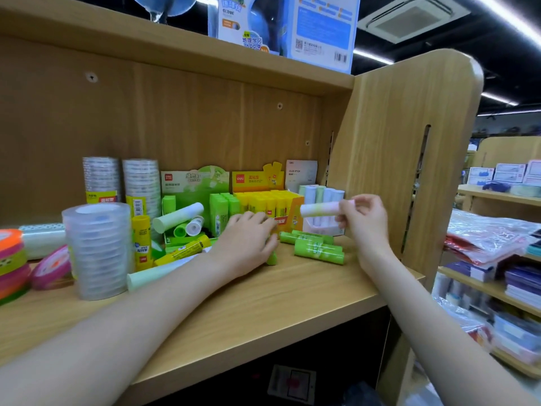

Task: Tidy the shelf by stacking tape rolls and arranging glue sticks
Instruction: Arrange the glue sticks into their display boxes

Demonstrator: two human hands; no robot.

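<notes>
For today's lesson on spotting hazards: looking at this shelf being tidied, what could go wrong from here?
1. The green glue sticks lie loose on their sides near the shelf front; they might roll off.
2. The left hand reaches over a lying green stick and could nudge others.
3. The right hand holds a pastel glue stick only by one end, a light grip that may slip.

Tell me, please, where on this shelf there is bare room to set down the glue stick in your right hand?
The front strip of the shelf board, between the two forearms and before the loose green glue sticks, is bare. Behind it is crowded: display boxes at the back, clear tape stack at left. The right hand pinches the pastel stick; the left hand covers another.
</notes>
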